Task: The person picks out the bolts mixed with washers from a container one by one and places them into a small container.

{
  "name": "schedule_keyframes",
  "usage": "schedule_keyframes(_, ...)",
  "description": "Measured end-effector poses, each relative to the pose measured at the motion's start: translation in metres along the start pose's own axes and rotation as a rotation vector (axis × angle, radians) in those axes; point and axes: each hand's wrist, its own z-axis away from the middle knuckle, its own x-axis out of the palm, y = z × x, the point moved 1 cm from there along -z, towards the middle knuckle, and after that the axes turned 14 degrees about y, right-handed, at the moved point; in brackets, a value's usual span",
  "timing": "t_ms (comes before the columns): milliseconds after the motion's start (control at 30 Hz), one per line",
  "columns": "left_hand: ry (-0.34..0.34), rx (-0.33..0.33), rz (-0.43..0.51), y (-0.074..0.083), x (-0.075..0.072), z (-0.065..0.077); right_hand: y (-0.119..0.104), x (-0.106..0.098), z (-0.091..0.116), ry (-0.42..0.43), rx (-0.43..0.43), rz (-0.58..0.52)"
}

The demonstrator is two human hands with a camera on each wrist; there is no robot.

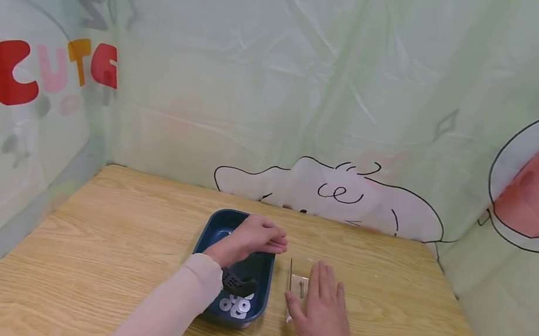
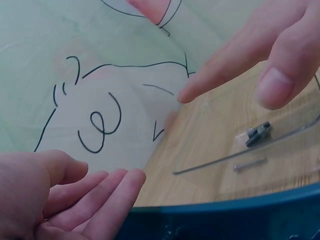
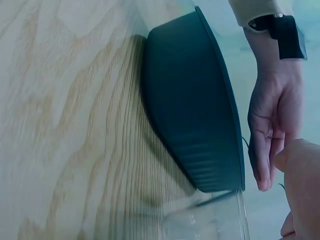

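Head view: the left hand (image 1: 254, 235) (fingers loose) is held over the bin's (image 1: 266, 280) far right corner; past the right edge, a bolt (image 1: 301, 289) is flanked by the right hand (image 1: 322, 313), fingers straight.

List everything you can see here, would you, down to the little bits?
fabric backdrop: one, pale green with cartoon drawings and letters, behind the table
table: one, light wood, under the bin
bin: one, blue, on the table
washers: several, silvery, bin's near end
perforated piece: one, black, in the bin
plastic container: one, clear, right of the bin
rod: one, grey, at the container
screw: one, silvery, beside the rod
small parts: at least two, dark, near the screw
sleeve: one, pale, left arm
wrist device: one, black, left wrist
left hand: one, bare, above the bin
right hand: one, bare, by the container
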Motion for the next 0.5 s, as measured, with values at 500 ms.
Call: schedule_keyframes(500,0.078,-0.019,-0.014,-0.010,-0.022,-0.006,-0.023,0.011,-0.002,-0.030,-0.026,-0.026)
